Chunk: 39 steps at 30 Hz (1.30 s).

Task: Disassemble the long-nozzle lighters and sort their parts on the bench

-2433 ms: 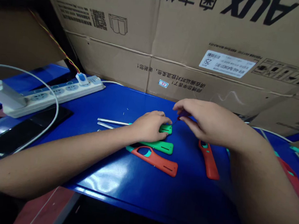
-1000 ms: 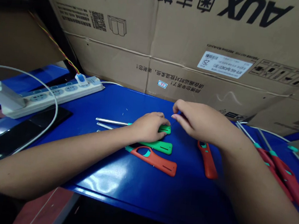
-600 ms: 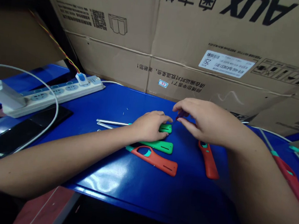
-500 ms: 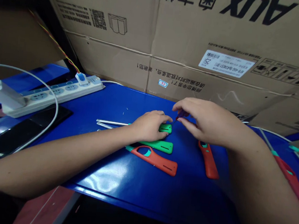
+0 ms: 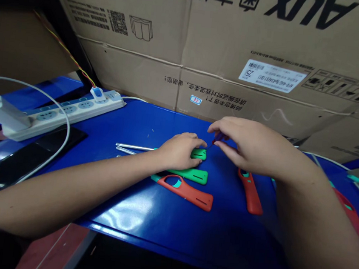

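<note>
My left hand [image 5: 182, 151] grips a green long-neck lighter [image 5: 200, 154] at the back of a row on the blue table, with thumb and forefinger at its handle end. In my right hand [image 5: 239, 138] is a small red-handled screwdriver [image 5: 214, 141], pinched between thumb and fingers. Its thin dark shaft points down at the end of that lighter; the tip's exact contact cannot be made out. A second green lighter [image 5: 198, 176] lies just in front of my left hand. Nearer me lies an orange lighter [image 5: 189, 192]. My left wrist hides part of their necks.
Another orange lighter [image 5: 250, 194] lies below my right wrist, and a red one [image 5: 355, 219] is partly behind my right forearm. At left are a power strip [image 5: 82, 109] with a white cable and a black phone [image 5: 10, 161]. A large cardboard box [image 5: 208, 39] stands behind the table.
My right hand and forearm have shifted very slightly, and the forearm now covers more of the red lighter at right. My left hand keeps its place on the green lighter.
</note>
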Motion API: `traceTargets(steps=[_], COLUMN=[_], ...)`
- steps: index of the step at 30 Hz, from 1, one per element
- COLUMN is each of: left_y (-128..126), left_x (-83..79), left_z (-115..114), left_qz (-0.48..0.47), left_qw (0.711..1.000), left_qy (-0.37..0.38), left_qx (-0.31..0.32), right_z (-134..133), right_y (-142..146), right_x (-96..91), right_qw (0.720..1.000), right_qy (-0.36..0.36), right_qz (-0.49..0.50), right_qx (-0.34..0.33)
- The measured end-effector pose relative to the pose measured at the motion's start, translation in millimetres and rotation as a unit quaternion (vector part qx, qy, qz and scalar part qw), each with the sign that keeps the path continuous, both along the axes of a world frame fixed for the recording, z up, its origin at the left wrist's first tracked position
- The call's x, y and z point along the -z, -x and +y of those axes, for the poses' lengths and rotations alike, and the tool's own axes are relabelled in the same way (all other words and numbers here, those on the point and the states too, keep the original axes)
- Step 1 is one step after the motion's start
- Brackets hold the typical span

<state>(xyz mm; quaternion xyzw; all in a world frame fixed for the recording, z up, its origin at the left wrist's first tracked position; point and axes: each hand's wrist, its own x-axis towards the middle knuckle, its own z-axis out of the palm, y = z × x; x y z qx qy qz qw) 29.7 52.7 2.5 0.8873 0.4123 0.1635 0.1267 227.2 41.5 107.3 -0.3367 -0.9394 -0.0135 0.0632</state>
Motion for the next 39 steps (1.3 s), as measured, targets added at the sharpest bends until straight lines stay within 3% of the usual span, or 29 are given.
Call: traceTargets(steps=[9, 20, 39], left_y=[-0.4, -0.2, 0.2], left_x=[-0.8, 0.2, 3.4], left_z=[-0.4, 1.4, 0.9], left_qz=[0.004, 0.016, -0.01], left_qw=[1.0, 1.0, 1.0], left_qy=[0.005, 0.005, 0.012], left_qx=[-0.002, 0.001, -0.011], right_z=[1.4, 6.4, 1.3], right_y=[0.0, 7.4, 5.3], right_x=[1.8, 6.6, 3.1], right_qw=[1.0, 0.994, 0.997], right_qy=[0.0, -0.023, -0.038], right_qz=[-0.005, -0.091, -0.054], right_qx=[0.004, 0.051, 0.033])
